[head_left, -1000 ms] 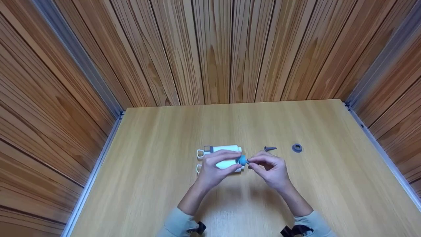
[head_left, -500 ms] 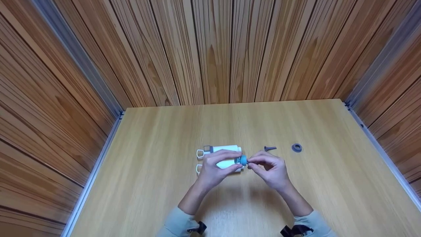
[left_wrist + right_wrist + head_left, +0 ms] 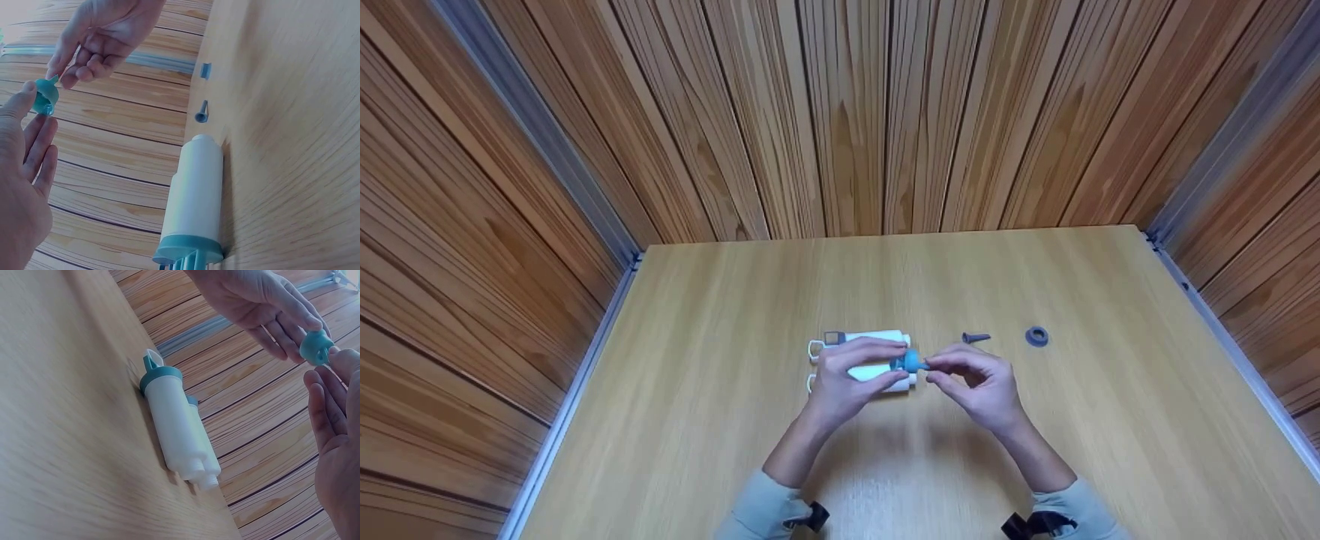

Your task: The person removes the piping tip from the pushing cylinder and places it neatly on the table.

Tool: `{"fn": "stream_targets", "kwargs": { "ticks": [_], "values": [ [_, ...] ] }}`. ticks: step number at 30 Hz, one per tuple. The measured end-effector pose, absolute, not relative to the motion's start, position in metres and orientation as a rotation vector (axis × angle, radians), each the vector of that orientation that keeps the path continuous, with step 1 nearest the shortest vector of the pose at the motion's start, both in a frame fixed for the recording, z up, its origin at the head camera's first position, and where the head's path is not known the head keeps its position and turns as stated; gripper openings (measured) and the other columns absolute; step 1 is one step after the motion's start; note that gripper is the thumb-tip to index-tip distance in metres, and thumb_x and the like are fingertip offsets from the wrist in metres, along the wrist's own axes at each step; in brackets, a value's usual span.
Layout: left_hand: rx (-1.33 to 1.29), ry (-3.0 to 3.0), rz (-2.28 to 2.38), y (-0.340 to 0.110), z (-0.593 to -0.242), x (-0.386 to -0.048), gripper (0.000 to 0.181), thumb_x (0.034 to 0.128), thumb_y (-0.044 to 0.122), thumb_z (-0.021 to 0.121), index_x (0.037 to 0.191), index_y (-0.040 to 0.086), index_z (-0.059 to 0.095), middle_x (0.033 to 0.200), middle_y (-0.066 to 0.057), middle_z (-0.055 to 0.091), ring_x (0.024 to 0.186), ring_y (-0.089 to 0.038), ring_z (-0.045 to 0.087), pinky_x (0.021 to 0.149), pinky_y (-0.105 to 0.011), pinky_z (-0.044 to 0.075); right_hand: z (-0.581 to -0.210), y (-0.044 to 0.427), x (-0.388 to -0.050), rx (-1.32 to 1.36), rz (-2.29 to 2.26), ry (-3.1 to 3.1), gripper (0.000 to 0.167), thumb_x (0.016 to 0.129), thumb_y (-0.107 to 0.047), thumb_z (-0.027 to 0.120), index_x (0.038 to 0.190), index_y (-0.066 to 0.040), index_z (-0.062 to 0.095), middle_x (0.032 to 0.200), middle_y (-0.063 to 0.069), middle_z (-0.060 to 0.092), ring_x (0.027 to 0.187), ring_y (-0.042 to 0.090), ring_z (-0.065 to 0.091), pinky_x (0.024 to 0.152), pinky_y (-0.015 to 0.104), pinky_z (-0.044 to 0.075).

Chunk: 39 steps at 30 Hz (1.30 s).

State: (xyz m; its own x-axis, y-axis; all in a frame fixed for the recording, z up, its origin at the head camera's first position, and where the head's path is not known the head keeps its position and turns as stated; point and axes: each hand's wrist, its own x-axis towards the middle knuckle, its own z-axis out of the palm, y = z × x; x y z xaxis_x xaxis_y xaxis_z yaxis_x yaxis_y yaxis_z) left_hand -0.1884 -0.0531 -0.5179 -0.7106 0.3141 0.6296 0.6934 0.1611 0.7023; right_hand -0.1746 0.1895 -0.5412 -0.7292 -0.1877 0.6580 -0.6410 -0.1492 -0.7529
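Between thumb and fingers, my left hand (image 3: 844,379) holds a small teal piece (image 3: 911,361), rounded like a cap with a hollow side. My right hand (image 3: 973,381) pinches the narrow tip that sticks out of its right end. In the left wrist view the teal piece (image 3: 46,97) shows an opening facing the camera. Thumb and forefinger of the right hand (image 3: 337,433) close on its tip in the right wrist view. Beneath the left hand lie two white bottles (image 3: 877,336) with loop handles at their left ends, partly hidden by that hand.
Past the right hand, a small dark flared plug (image 3: 976,338) lies on its side. Farther right is a dark ring (image 3: 1036,337). The wooden table (image 3: 720,300) is bounded by slatted walls (image 3: 847,112) at the back and sides.
My left hand has shifted slightly left with the teal piece, which has tilted a little. More of its tip shows at the right fingertips. The right hand has hardly moved.
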Motion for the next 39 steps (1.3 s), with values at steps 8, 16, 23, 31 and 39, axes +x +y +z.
{"fn": "stream_targets", "kwargs": {
  "ticks": [8,16,23,31,39],
  "values": [
    [-0.894,-2.112,-1.607,-0.054,-0.515,-0.188,0.027,0.0931,0.010,0.092,0.120,0.006,0.087,0.124,-0.011,0.087,0.120,-0.029,0.083,0.111,-0.039,0.064,-0.542,0.192,-0.172,0.828,1.935,-1.852,0.038,0.085,0.033,0.071,0.118,0.016,0.075,0.111,-0.003,0.085,0.100,0.007,0.082,0.090,0.019,0.066],
    [-0.881,-2.132,-1.645,-0.050,-0.515,-0.186,0.028,0.0934,0.011,0.092,0.121,0.008,0.087,0.126,-0.009,0.087,0.124,-0.028,0.082,0.115,-0.039,0.062,-0.542,0.189,-0.173,0.798,1.970,-1.853,0.041,0.087,0.032,0.069,0.126,0.018,0.069,0.111,-0.004,0.084,0.099,0.007,0.081,0.090,0.019,0.066],
    [-0.915,-2.100,-1.665,-0.046,-0.517,-0.186,0.028,0.0947,0.012,0.091,0.122,0.007,0.087,0.125,-0.009,0.087,0.122,-0.029,0.082,0.114,-0.039,0.063,-0.540,0.185,-0.173,0.796,1.992,-1.871,0.040,0.088,0.031,0.068,0.128,0.021,0.065,0.114,-0.009,0.083,0.104,0.004,0.081,0.093,0.019,0.066],
    [-0.973,-2.050,-1.650,-0.044,-0.518,-0.188,0.024,0.0938,0.005,0.090,0.118,0.002,0.087,0.121,-0.014,0.087,0.119,-0.029,0.083,0.109,-0.038,0.065,-0.539,0.182,-0.173,0.828,2.012,-1.859,0.039,0.088,0.031,0.067,0.126,0.022,0.065,0.118,-0.009,0.084,0.107,0.004,0.081,0.091,0.019,0.066],
    [-0.977,-2.079,-1.656,-0.044,-0.517,-0.188,0.025,0.0940,0.009,0.091,0.118,0.004,0.087,0.122,-0.013,0.087,0.121,-0.028,0.083,0.112,-0.039,0.064,-0.538,0.180,-0.172,0.815,1.973,-1.894,0.037,0.089,0.030,0.068,0.125,0.019,0.069,0.122,-0.009,0.084,0.108,0.004,0.080,0.091,0.019,0.066]
  ]
}}
